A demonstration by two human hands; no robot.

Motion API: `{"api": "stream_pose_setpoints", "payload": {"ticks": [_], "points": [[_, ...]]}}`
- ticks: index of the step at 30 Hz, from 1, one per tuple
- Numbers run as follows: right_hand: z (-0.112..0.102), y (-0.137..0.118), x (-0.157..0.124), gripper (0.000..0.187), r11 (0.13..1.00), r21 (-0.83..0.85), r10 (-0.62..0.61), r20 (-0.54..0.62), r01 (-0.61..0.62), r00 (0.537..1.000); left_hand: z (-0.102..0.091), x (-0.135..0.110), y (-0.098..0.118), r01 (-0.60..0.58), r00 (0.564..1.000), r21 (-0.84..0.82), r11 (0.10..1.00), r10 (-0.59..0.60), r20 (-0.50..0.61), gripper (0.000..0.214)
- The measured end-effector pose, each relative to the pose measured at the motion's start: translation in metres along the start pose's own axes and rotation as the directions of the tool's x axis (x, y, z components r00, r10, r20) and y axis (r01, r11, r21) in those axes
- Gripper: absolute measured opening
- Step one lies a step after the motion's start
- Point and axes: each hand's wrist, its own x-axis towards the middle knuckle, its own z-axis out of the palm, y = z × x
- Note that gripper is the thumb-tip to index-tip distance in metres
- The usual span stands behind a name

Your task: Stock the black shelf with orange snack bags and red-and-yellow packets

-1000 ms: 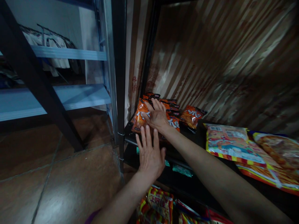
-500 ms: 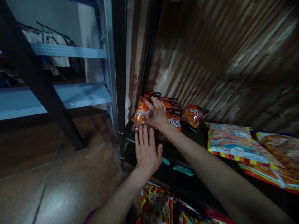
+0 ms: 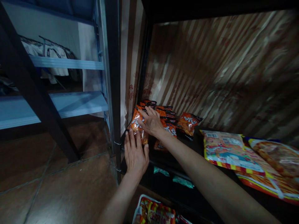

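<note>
Dim view down both bare forearms into a black shelf (image 3: 163,157) low to a brown tiled floor (image 3: 58,186). Nearest, below the left wrist, one bright red and yellow snack bag (image 3: 154,213) lies on a lower level. On the shelf's front lip, just right of the left hand, are two teal price tags (image 3: 161,171).

The left hand (image 3: 135,154) is flat and released, fingers together and straight, its fingertips touching the near edge of the front orange packet (image 3: 136,126). Just beyond it, the right hand (image 3: 151,122) lies palm down with fingers spread over that packet and its neighbours, pressing rather than grasping.

The orange packets (image 3: 188,120) sit at the shelf's left end, under and just past both hands: at least five can be counted, one in front, one under the right palm, one to the right of that hand, and two or more stacked behind; the dark hides an exact number.

Judged from this, the step in hand is squaring the packets into a tidy group. A further move would call for a gentle, even push from both palms, since the slippery bags could slide or topple.

Well to the right of the right forearm lie two large flat bags (image 3: 227,149). Farthest are the striped back wall (image 3: 210,68) and, left of the hands, blue shelving (image 3: 70,102)
</note>
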Motion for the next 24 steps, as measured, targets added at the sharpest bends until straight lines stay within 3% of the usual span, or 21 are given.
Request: {"api": "stream_pose_setpoints", "payload": {"ticks": [6,17,21,24], "points": [[-0.001,0.0,0.003,0.05,1.0,0.005,0.015,0.024,-0.015,1.0,0.008,0.001,-0.004,-0.012,1.0,0.047,0.999,0.011,0.022,0.058],[-0.001,0.006,0.004,0.053,1.0,0.011,-0.015,0.001,0.015,1.0,0.004,0.005,-0.006,-0.034,0.999,-0.019,0.999,0.034,0.002,0.054],[-0.005,0.021,0.03,0.05,0.998,0.02,0.052,-0.009,-0.052,0.999,0.006,0.006,-0.006,-0.032,0.999,-0.045,0.998,0.031,-0.023,0.057],[-0.004,0.044,0.067,0.053,0.988,0.003,0.151,0.103,-0.153,0.983,0.007,0.008,-0.006,-0.031,0.999,-0.066,0.997,0.028,-0.04,0.057]]}}
